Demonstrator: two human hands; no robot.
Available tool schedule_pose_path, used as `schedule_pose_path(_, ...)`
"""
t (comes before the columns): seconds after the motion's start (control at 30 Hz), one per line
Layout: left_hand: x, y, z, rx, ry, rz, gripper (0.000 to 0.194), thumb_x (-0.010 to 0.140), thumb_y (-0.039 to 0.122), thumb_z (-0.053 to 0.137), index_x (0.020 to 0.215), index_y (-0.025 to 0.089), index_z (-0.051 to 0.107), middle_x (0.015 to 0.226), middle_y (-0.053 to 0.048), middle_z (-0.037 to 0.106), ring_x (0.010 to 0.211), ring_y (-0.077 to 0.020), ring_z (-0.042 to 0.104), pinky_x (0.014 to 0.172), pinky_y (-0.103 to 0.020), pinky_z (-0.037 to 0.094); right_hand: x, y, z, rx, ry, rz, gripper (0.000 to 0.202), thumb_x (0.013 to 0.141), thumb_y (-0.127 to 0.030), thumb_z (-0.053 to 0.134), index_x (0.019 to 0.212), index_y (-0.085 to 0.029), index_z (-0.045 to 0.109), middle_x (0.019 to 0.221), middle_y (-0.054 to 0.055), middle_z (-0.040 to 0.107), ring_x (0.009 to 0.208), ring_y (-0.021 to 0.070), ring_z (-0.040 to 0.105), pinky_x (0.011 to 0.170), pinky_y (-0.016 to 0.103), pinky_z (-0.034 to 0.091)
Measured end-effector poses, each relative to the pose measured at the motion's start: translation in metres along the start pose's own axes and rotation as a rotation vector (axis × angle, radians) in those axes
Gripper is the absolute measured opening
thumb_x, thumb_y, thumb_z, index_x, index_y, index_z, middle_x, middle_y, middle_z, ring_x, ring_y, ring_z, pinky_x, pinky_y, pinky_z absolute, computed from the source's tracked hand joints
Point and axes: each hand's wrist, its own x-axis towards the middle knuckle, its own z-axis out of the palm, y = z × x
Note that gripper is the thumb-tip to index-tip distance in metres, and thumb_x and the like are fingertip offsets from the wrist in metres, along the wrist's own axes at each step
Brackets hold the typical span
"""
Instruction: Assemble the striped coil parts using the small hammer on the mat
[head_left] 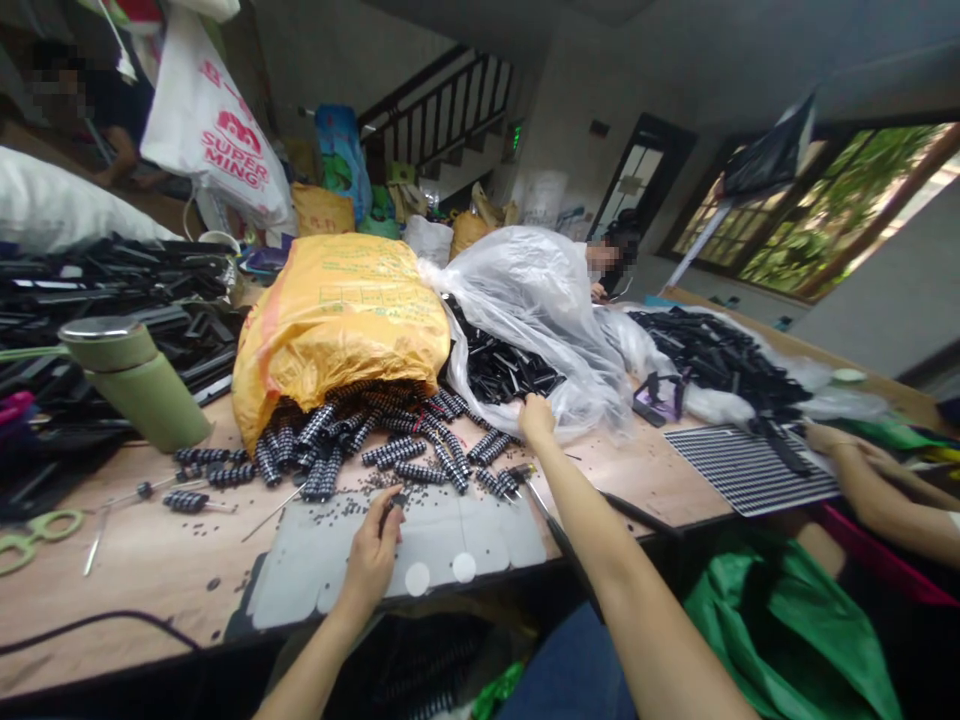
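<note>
The right hand [537, 418] is nearer the black plastic pieces [506, 362], which lie at mixed angles in the clear plastic bag [536, 268], just beyond its fingers toward the counter's [169, 570] far edge; I cannot tell whether it grips. The left hand [377, 545] pinches a small black piece [397, 501] near the front edge.

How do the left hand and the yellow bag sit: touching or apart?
Apart. The head view shows the left hand over the grey mat, with black-and-white pieces lying between it and the yellow bag.
</note>
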Motion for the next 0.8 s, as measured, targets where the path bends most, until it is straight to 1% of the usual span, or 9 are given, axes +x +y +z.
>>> schedule_pose_path(0.1,0.001,0.0,0.0,0.002,0.007,-0.009,0.039,0.084,0.04,0.039,0.116,0.018,0.046,0.069,0.001,0.051,0.054,-0.0117,0.049,0.056,-0.027,0.044,0.021,0.004,0.006,0.031,-0.02,0.122,0.028,0.085,-0.029,0.051,0.109,-0.013,0.052,0.111,0.009,0.054,0.098,0.02,0.054,0.083,0.04,0.045)
schedule_pose_path(0.2,0.002,0.002,0.0,-0.02,0.019,-0.038,0.041,0.083,0.042,0.041,0.116,0.018,0.046,0.069,0.002,0.051,0.053,-0.0114,0.048,0.054,-0.026,0.044,0.028,0.01,0.008,0.114,-0.024,0.182,0.031,0.085,-0.031,0.051,0.111,-0.014,0.051,0.111,0.008,0.053,0.095,0.0185,0.055,0.08,0.038,0.047)
schedule_pose_path(0.3,0.003,0.008,-0.001,-0.077,0.023,-0.073,0.043,0.081,0.044,0.044,0.116,0.019,0.046,0.069,0.003,0.05,0.051,-0.0099,0.046,0.05,-0.024,0.042,0.025,0.018,0.004,0.237,0.001,0.199,0.027,0.085,-0.031,0.051,0.106,-0.015,0.053,0.108,0.007,0.056,0.094,0.0179,0.056,0.081,0.039,0.046)
schedule_pose_path(0.4,0.008,0.019,0.001,-0.184,0.032,-0.104,0.043,0.079,0.044,0.048,0.114,0.019,0.046,0.067,0.004,0.048,0.046,-0.0077,0.043,0.045,-0.021,0.039,0.008,0.024,-0.003,0.413,0.035,0.162,0.025,0.082,-0.031,0.053,0.095,-0.011,0.06,0.094,0.008,0.064,0.088,0.0181,0.06,0.078,0.034,0.047)
schedule_pose_path(0.5,0.016,0.034,0.01,-0.32,0.03,-0.162,0.042,0.074,0.045,0.053,0.107,0.018,0.048,0.063,0.006,0.047,0.041,-0.0058,0.04,0.038,-0.018,0.032,-0.028,0.022,-0.007,0.614,0.054,0.09,0.029,0.075,-0.032,0.054,0.091,-0.009,0.061,0.08,0.009,0.068,0.076,0.0183,0.064,0.067,0.028,0.05)
schedule_pose_path(0.57,0.021,0.045,0.02,-0.377,0.02,-0.227,0.041,0.07,0.046,0.057,0.098,0.017,0.051,0.06,0.007,0.047,0.037,-0.0046,0.037,0.034,-0.017,0.027,-0.063,0.015,-0.007,0.722,0.066,0.028,0.029,0.071,-0.032,0.057,0.089,-0.01,0.061,0.078,0.007,0.068,0.072,0.0177,0.064,0.064,0.028,0.051)
schedule_pose_path(0.67,0.026,0.061,0.038,-0.405,-0.032,-0.345,0.039,0.065,0.048,0.061,0.085,0.015,0.052,0.052,0.008,0.046,0.033,-0.0045,0.035,0.031,-0.016,0.024,-0.124,0.002,-0.009,0.813,0.081,-0.077,0.022,0.069,-0.03,0.06,0.084,-0.015,0.062,0.078,0.005,0.068,0.071,0.0163,0.063,0.066,0.03,0.051)
schedule_pose_path(0.7,0.026,0.066,0.043,-0.418,-0.061,-0.371,0.038,0.065,0.048,0.061,0.082,0.015,0.052,0.048,0.008,0.045,0.033,-0.0048,0.035,0.031,-0.016,0.024,-0.144,-0.002,-0.01,0.83,0.085,-0.138,0.019,0.069,-0.028,0.061,0.083,-0.017,0.062,0.081,0.005,0.067,0.073,0.0162,0.063,0.068,0.03,0.051)
schedule_pose_path(0.8,0.027,0.076,0.053,-0.493,-0.1,-0.396,0.036,0.061,0.046,0.065,0.072,0.015,0.049,0.041,0.009,0.041,0.032,-0.0052,0.035,0.032,-0.016,0.025,-0.188,-0.01,-0.018,0.813,0.165,-0.463,0.014,0.071,-0.02,0.06,0.085,-0.021,0.062,0.086,0.005,0.066,0.082,0.0175,0.062,0.076,0.033,0.05)
